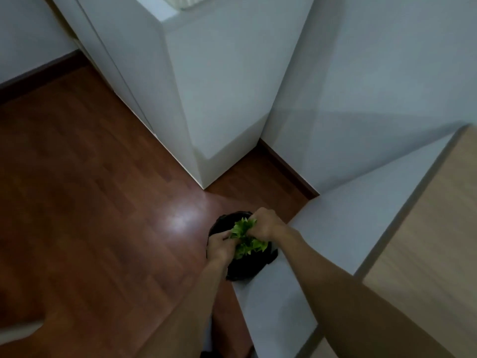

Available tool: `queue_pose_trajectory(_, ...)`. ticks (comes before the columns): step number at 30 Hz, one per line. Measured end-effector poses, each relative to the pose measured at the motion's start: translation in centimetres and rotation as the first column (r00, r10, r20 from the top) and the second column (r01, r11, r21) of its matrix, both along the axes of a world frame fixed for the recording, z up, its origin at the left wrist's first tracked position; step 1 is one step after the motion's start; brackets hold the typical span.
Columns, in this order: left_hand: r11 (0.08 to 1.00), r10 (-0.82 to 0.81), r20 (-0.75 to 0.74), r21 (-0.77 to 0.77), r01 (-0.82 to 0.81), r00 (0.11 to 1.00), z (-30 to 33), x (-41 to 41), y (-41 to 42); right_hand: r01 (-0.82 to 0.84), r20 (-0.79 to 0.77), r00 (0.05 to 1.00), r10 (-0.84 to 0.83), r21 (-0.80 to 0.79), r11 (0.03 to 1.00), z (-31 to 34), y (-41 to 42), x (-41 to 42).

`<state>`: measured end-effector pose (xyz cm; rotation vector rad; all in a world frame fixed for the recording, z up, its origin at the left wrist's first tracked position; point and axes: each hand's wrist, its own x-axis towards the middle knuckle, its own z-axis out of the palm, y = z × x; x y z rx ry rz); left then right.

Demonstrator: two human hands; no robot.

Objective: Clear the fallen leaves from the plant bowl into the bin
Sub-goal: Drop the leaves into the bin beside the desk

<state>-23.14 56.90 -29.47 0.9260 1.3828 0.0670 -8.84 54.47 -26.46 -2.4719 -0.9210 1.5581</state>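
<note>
A bunch of bright green leaves (245, 239) is held between both my hands directly above a round bin lined with a black bag (242, 267), which stands on the wooden floor. My left hand (219, 246) grips the leaves from the left with curled fingers. My right hand (264, 224) grips them from the upper right, its fingers closed round the bunch. Most of the bin's opening is hidden behind the hands and leaves. The plant bowl is not in view.
A tall white cabinet (214, 99) stands beyond the bin in the corner. A white-sided piece of furniture with a light wood top (426, 241) runs along the right, right beside the bin. Reddish wood floor (90, 202) spreads to the left.
</note>
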Motion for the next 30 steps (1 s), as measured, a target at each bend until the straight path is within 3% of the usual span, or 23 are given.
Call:
queue_pose_trajectory(7, 0.996, -0.028, 0.009, -0.087, 0.028, 1.000, -6.4, 1.2, -0.1, -0.108, 0.044, 0.992, 0.115, -0.134, 0.985, -6.2, 0.6, 1.1)
queue_pose_trajectory(15, 0.967, 0.048, 0.038, -0.253, -0.037, 0.998, -9.9, 1.6, -0.2, -0.222, 0.036, 0.972, 0.232, -0.179, 0.958, -8.7, 0.9, 0.1)
queue_pose_trajectory(30, 0.933, 0.124, 0.062, -0.347, -0.095, 0.990, -9.5, 0.1, 0.2, -0.234, 0.009, 0.971, 0.239, -0.176, 0.956, -8.1, 1.0, 1.7)
